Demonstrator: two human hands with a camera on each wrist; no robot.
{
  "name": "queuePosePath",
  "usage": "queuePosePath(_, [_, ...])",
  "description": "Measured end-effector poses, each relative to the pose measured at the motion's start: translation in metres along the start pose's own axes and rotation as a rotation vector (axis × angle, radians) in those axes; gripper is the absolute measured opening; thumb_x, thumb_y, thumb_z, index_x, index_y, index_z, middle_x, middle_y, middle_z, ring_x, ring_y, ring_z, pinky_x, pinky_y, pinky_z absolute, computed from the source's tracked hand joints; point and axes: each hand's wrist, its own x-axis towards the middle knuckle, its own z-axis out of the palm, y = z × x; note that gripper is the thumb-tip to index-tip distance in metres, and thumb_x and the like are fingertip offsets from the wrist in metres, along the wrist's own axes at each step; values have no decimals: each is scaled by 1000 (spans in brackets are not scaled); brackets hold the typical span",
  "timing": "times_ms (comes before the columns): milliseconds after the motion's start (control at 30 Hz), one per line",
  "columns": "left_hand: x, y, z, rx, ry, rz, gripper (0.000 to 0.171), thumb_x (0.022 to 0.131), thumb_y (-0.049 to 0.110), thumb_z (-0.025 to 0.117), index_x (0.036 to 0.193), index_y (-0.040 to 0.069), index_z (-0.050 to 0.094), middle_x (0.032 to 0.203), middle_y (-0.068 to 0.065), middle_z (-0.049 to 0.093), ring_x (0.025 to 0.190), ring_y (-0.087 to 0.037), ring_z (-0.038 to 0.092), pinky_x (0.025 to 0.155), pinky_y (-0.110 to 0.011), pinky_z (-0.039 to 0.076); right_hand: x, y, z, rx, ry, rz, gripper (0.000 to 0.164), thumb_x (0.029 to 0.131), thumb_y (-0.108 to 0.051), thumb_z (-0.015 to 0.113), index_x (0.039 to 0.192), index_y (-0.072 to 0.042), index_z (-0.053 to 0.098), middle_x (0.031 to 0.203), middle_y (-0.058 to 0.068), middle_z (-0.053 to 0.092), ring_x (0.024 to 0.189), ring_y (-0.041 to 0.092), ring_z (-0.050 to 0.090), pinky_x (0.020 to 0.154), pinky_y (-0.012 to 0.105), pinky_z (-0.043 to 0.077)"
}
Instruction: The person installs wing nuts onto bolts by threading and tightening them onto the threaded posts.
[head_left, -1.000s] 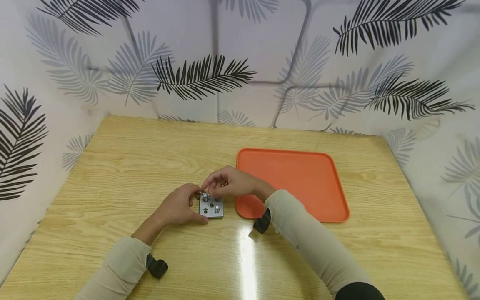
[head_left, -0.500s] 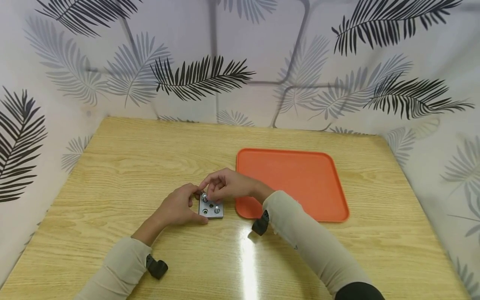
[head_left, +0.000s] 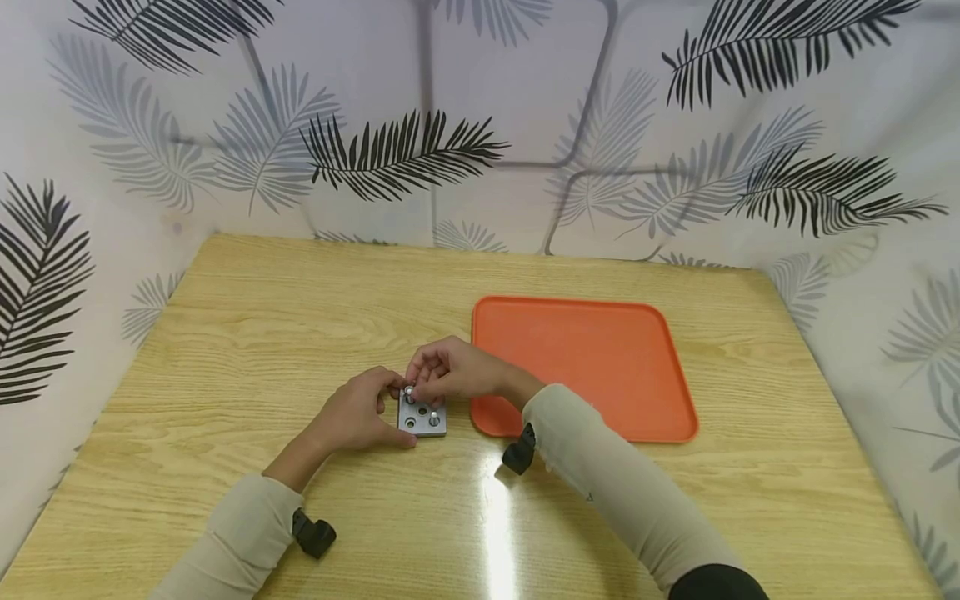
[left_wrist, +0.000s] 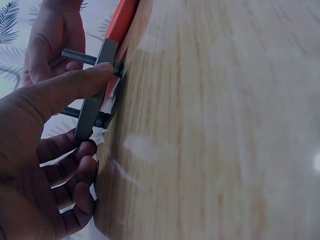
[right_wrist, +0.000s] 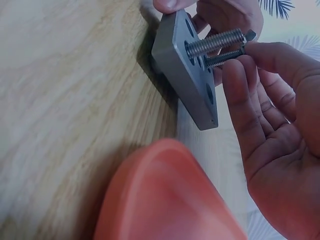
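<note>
A square grey metal plate (head_left: 423,428) with several holes lies near the middle of the table. Two bolts pass through it, threaded ends up; their heads (left_wrist: 103,120) show under the plate in the left wrist view. My left hand (head_left: 352,414) grips the plate by its edges, thumb at the near side and fingers at the far side. With thumb and forefinger, my right hand (head_left: 463,371) pinches the tip of the farther bolt (right_wrist: 224,58). A small dark piece (right_wrist: 250,35) shows at those fingertips; I cannot tell its kind. The other bolt (right_wrist: 215,43) stands untouched.
An orange-red tray (head_left: 585,333) lies right of the plate, under my right forearm. Its rounded corner (right_wrist: 165,150) comes close to the plate in the right wrist view. A leaf-patterned cloth (head_left: 480,125) hangs behind the wooden table (head_left: 300,300).
The fingers of my right hand shift slightly at the bolt's tip, the forefinger drawing back to the right. My left hand and the plate stay in place.
</note>
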Motion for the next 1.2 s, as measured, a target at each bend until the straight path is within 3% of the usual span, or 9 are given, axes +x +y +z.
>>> queuePosePath(167, [0, -1, 0, -1, -2, -7, 70, 66, 36, 92, 122, 6, 62, 110, -7, 63, 84, -16, 52, 71, -29, 43, -2, -1, -1, -17, 14, 11, 13, 91, 0, 65, 103, 4, 65, 77, -1, 65, 67, 8, 61, 64, 24, 53])
queuePosePath(367, [1, -2, 0, -23, -6, -5, 72, 65, 36, 93, 122, 8, 62, 110, -6, 62, 84, -17, 52, 72, -28, 43, -1, -3, -10, 39, 58, 47, 20, 99, -7, 57, 114, 5, 64, 93, 4, 67, 77, 12, 64, 74, 27, 56])
queuePosePath(567, [1, -5, -1, -70, -26, -5, 72, 64, 30, 95, 122, 8, 60, 110, -7, 60, 83, -17, 49, 72, -28, 42, 0, -4, -15, 114, 3, 73, 27, 98, 1, 55, 123, 10, 62, 109, 15, 70, 85, 12, 67, 83, 29, 57])
queuePosePath(833, [2, -4, -3, -91, -26, -15, 69, 64, 27, 94, 121, 6, 61, 109, -8, 62, 81, -17, 48, 71, -27, 41, -1, -3, -16, 136, -69, 73, 31, 97, 4, 52, 126, 11, 58, 91, 0, 66, 80, 12, 63, 78, 27, 55])
queuePosePath(1200, [2, -4, -2, -94, -16, -22, 73, 64, 26, 94, 123, 3, 58, 110, -9, 63, 82, -17, 49, 71, -25, 41, 3, 3, -13, 156, -125, 50, 38, 93, 10, 54, 130, 6, 59, 89, 4, 67, 78, 12, 59, 72, 26, 53])
